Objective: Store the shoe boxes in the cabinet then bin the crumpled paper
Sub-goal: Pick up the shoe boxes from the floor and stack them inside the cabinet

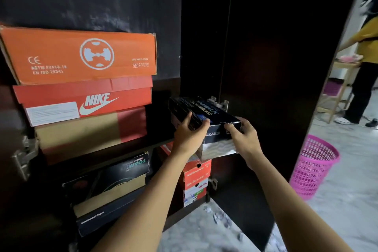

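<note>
A dark blue shoe box [206, 110] sits tilted at the right end of the cabinet's upper shelf, on top of a white box [216, 149]. My left hand [189, 132] grips its near left corner. My right hand [243, 137] grips its near right corner. To the left on the same shelf stand an orange box [81, 55], a red Nike box [88, 102] and a brown and red box [92, 131], stacked. Crumpled paper [221, 218] lies on the floor by the cabinet's base.
The lower shelf holds dark boxes [110, 188] and small red and white boxes [196, 182]. The open cabinet door [276, 67] stands on the right. A pink mesh bin [313, 168] sits on the floor beyond it. A person in a yellow top [366, 63] stands by a wooden table at far right.
</note>
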Available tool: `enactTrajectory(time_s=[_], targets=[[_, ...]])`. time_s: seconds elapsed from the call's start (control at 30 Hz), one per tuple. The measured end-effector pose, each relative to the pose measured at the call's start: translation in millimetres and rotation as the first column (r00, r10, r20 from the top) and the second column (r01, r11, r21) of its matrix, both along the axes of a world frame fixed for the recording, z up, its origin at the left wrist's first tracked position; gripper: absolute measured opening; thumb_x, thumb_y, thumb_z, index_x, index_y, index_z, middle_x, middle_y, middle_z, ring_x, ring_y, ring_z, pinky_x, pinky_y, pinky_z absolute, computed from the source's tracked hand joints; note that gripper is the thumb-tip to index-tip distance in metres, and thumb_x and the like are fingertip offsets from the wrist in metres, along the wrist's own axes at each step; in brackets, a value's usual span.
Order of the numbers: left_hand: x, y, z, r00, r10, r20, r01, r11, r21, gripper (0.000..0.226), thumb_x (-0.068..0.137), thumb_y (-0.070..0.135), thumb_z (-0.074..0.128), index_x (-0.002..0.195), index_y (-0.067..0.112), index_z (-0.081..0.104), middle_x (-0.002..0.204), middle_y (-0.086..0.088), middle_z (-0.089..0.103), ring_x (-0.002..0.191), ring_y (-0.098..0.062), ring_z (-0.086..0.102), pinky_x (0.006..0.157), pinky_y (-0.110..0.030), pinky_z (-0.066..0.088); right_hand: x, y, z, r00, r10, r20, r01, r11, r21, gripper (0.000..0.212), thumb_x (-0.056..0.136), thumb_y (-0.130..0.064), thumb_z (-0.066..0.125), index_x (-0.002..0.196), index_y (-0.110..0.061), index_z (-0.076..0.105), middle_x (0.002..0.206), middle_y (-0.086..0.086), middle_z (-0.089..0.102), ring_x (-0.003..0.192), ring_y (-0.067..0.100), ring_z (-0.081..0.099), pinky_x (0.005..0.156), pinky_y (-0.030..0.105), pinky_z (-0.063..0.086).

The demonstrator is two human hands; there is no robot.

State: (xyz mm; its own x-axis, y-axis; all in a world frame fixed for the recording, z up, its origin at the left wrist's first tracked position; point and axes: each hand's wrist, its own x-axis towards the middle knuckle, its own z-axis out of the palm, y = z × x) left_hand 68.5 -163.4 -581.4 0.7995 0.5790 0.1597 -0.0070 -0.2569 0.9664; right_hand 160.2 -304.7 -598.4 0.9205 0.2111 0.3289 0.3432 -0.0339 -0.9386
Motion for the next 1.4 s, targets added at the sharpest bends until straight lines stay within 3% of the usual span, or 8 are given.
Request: enactTrajectory(time_s=[0.17,0.33,0.47,0.6,0.97,1.1,1.3,1.4], targets=[[59.4,30.6,-14.3,0.999,-0.014,-0.051,0.009,0.996,-0.089,0.096,0.056,0.078,0.068,0.141,0.054,0.030,0.146,0.005,0.047,0.122,-0.022,0.058,0.095,-0.048,0.052,55.0,37.8,-14.1,0.999,-0.002,-0.047,0.005,0.999,0.046,0.038,0.091,-0.025,0.069,0.127,-0.023,0.058,0.106,-0.004,0.069,0.097,0.012,0.069,0.089,0.033,0.056],[90.3,45.8,-18.1,0.985,-0.097,-0.140,0.096,0.995,-0.011,0.095,0.070,0.072,0.066,0.149,0.049,0.018,0.151,-0.008,0.042,0.135,-0.026,0.045,0.110,-0.046,0.040,85.8,64.6,-34.2,0.982,-0.183,-0.038,0.186,0.979,0.081,0.057,0.091,-0.044,0.064,0.142,-0.024,0.049,0.131,-0.006,0.054,0.116,0.008,0.056,0.101,0.033,0.048],[110.9,60.9,-24.9,0.991,-0.083,-0.102,0.084,0.996,0.003,0.091,0.078,0.063,0.067,0.152,0.044,0.018,0.153,-0.007,0.037,0.137,-0.022,0.042,0.112,-0.038,0.037,84.8,86.6,-49.6,0.946,-0.322,0.041,0.316,0.941,0.119,0.037,0.095,-0.032,0.062,0.129,-0.025,0.049,0.132,-0.001,0.039,0.121,0.012,0.045,0.094,0.031,0.042],[125.8,80.5,-22.8,0.994,-0.066,-0.082,0.061,0.996,-0.064,0.099,0.071,0.068,0.069,0.152,0.038,0.021,0.144,-0.024,0.045,0.131,-0.034,0.049,0.105,-0.048,0.045,96.5,109.2,-52.6,0.979,-0.198,0.050,0.197,0.980,0.012,0.034,0.098,-0.037,0.057,0.130,-0.029,0.048,0.134,-0.001,0.039,0.116,0.011,0.048,0.099,0.042,0.048],[141.8,102.4,5.0,0.988,0.106,-0.112,-0.123,0.980,-0.157,0.047,0.095,0.035,0.061,0.134,0.012,0.053,0.117,-0.003,0.057,0.110,-0.022,0.055,0.094,-0.038,0.050,125.5,125.4,-26.7,0.986,0.135,-0.098,-0.153,0.967,-0.205,0.062,0.099,-0.037,0.056,0.153,-0.020,0.034,0.156,0.009,0.036,0.140,0.026,0.041,0.112,0.038,0.037],[125.4,93.5,11.8,0.987,0.069,-0.145,-0.087,0.988,-0.129,0.055,0.092,0.040,0.063,0.140,0.018,0.049,0.142,-0.005,0.051,0.125,-0.025,0.052,0.093,-0.037,0.049,109.9,99.9,-21.0,0.991,0.124,-0.049,-0.133,0.960,-0.246,0.057,0.099,-0.037,0.056,0.151,-0.021,0.039,0.150,0.011,0.047,0.139,0.026,0.044,0.113,0.039,0.038],[67.9,58.1,5.6,0.983,-0.093,-0.156,0.114,0.985,0.129,0.038,0.091,0.037,0.065,0.124,0.019,0.064,0.115,0.002,0.066,0.104,-0.010,0.062,0.072,-0.014,0.043,60.1,41.7,-20.0,0.991,0.099,0.095,-0.063,0.943,-0.327,0.050,0.100,-0.035,0.056,0.146,-0.019,0.045,0.145,0.009,0.050,0.132,0.024,0.050,0.105,0.035,0.044],[32.2,31.0,-7.8,0.979,-0.120,-0.166,0.158,0.959,0.235,0.036,0.090,0.036,0.066,0.121,0.018,0.067,0.115,0.007,0.066,0.104,-0.003,0.059,0.078,-0.010,0.041,25.5,6.8,-29.3,0.991,0.060,0.120,-0.008,0.921,-0.390,0.051,0.099,-0.038,0.056,0.146,-0.019,0.047,0.147,0.009,0.047,0.134,0.023,0.049,0.107,0.040,0.045]])
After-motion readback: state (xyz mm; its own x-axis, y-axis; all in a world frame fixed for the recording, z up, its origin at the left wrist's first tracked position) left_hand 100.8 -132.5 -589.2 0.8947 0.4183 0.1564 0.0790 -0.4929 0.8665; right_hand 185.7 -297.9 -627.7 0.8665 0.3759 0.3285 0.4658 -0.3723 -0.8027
